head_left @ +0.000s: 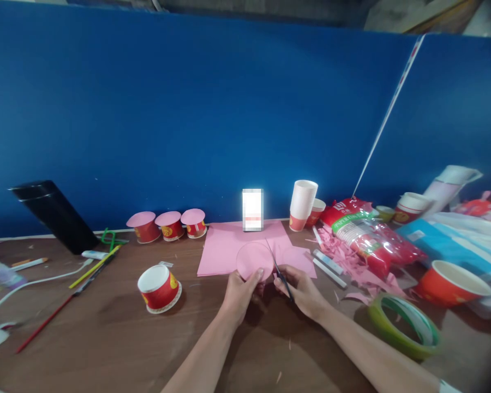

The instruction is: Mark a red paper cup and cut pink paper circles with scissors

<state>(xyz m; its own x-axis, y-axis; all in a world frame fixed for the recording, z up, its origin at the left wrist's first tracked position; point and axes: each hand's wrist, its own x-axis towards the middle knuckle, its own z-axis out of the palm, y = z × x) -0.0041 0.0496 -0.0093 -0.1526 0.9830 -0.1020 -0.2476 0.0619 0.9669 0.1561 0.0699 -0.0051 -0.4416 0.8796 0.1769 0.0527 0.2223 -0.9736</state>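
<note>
Between the thumb and fingers of my left hand (239,295) is a round piece of pink paper (253,257). My right hand (300,289) grips a pair of dark-handled scissors (284,281), whose blades point up and away along the right edge of the circle. Under and beyond my hands lies a stack of pink paper sheets (221,245). A red paper cup cut short (159,288) rests to the left of my left hand, its white opening tilted up. Part of my left fingers is hidden behind the circle.
Short red cups with pink round tops (169,225) line the back left. At the back stand stacked paper cups (303,204). To the right are a red bag (364,234), pink scraps (335,245), a tape roll (403,327) and an orange cup (454,284). A black cylinder (55,215) leans left.
</note>
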